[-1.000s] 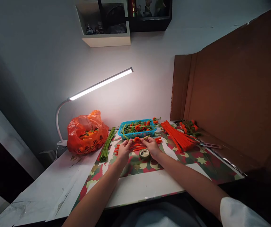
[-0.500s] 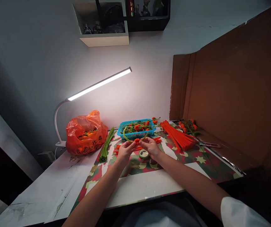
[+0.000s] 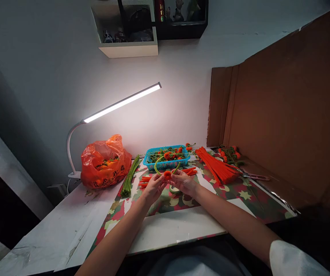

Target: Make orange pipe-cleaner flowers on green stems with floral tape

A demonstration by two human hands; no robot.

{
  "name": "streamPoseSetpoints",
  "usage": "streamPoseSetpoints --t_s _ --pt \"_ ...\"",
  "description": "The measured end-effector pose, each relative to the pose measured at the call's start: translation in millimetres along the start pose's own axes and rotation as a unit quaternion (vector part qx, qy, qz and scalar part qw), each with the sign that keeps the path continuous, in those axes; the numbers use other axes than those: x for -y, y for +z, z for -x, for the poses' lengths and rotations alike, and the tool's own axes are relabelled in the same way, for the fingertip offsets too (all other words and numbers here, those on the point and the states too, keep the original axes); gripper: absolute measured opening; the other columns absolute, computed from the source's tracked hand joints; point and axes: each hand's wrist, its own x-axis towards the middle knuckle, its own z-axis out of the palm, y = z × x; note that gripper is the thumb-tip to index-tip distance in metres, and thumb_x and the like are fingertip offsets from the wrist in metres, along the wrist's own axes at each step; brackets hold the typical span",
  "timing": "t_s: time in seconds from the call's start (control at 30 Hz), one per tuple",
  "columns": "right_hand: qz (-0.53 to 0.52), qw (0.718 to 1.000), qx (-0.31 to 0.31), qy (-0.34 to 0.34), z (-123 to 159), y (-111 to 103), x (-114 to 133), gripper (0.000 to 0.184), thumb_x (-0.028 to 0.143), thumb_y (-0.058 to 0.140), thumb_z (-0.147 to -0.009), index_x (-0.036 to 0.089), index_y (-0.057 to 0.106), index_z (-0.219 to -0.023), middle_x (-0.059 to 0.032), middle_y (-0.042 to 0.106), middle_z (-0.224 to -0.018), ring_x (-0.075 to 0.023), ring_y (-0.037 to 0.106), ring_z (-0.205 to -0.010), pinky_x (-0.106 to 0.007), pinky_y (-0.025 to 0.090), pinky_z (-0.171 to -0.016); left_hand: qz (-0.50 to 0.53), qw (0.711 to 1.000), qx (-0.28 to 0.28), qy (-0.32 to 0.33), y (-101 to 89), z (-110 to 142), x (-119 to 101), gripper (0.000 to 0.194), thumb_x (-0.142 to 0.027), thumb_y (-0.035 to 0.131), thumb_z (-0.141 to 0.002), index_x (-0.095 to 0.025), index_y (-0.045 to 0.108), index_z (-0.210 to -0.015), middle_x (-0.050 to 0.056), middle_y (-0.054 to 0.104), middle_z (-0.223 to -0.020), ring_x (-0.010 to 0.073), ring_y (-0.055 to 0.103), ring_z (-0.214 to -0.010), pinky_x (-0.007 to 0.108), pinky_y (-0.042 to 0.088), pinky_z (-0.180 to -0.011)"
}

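Observation:
Between my two hands is a small fuzzy orange pompom flower (image 3: 167, 175), with a curved green pipe cleaner (image 3: 156, 167) rising from it on either side. My left hand (image 3: 155, 186) pinches it from the left, fingertips closed. My right hand (image 3: 183, 181) pinches from the right, its fingers closed too. Just beneath my right hand lies a roll of green tape (image 3: 174, 190), partly covered by the fingers. Loose orange pipe cleaners (image 3: 144, 181) lie behind my hands. Beyond them stands a blue basket (image 3: 160, 166) holding orange flowers on green stems.
Left of the basket are a bundle of green pipe cleaners (image 3: 129, 180) and an orange plastic bag (image 3: 104, 165) under a lit lamp (image 3: 121, 102). To the right lie a fan of orange pipe cleaners (image 3: 218, 166), scissors (image 3: 255, 176) and more orange flowers (image 3: 228, 154). Cardboard (image 3: 280, 115) walls the right side.
The flower and both hands have dipped slightly toward me, and the green pipe cleaner ends have tilted a little. My right hand now covers more of the tape roll.

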Motion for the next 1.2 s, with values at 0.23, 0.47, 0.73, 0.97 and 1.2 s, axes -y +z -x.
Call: streamPoseSetpoints --t_s 0.23,0.47,0.73,0.97,1.2 --pt "-0.03 0.999 -0.021 0.008 0 -1 2 0.026 0.017 0.081 -0.056 0.018 0.06 -0.072 0.0009 0.071 -0.077 -0.013 0.066 -0.073 -0.028 0.047 -0.077 0.023 1.0 -0.004 -0.005 -1.0 -1 -1 0.034 -0.019 0.084 -0.052 -0.016 0.057 -0.072 -0.002 0.067 -0.066 0.0076 0.063 -0.056 0.015 0.051 -0.056" --pt "-0.03 0.996 0.062 0.061 3 -1 3 0.028 0.019 0.079 -0.058 0.019 0.059 -0.078 0.003 0.07 -0.077 -0.0108 0.064 -0.068 -0.026 0.047 -0.07 -0.003 0.997 0.072 -0.022 0.7 5 0 0.043 -0.029 0.086 -0.048 -0.017 0.058 -0.078 -0.003 0.067 -0.07 0.0086 0.062 -0.056 0.019 0.05 -0.055" --pt "0.115 0.99 0.078 -0.004 3 1 11 0.037 0.033 0.083 -0.051 0.019 0.057 -0.072 0.003 0.061 -0.069 -0.0104 0.056 -0.061 -0.023 0.043 -0.059 -0.063 0.991 0.105 -0.059 -1.8 10 -9 0.043 -0.031 0.086 -0.05 -0.017 0.059 -0.081 -0.002 0.063 -0.07 0.0084 0.058 -0.053 0.021 0.051 -0.051" --pt "0.491 0.813 -0.037 -0.31 4 -7 19 0.005 0.025 0.066 -0.072 0.021 0.064 -0.07 -0.0011 0.058 -0.069 -0.0141 0.05 -0.066 -0.027 0.041 -0.061 -0.128 0.99 0.022 -0.051 -3.7 0 -8 0.034 -0.034 0.075 -0.068 -0.013 0.064 -0.092 0.006 0.067 -0.087 0.012 0.064 -0.064 0.021 0.053 -0.056" --pt "0.484 0.832 -0.019 -0.272 2 -7 6 0.01 0.031 0.067 -0.071 0.021 0.064 -0.069 -0.0013 0.059 -0.072 -0.0144 0.048 -0.067 -0.027 0.042 -0.059 -0.136 0.987 0.085 0.013 -1.8 1 0 0.038 -0.032 0.078 -0.064 -0.013 0.07 -0.096 0.007 0.07 -0.085 0.016 0.064 -0.076 0.027 0.049 -0.075"
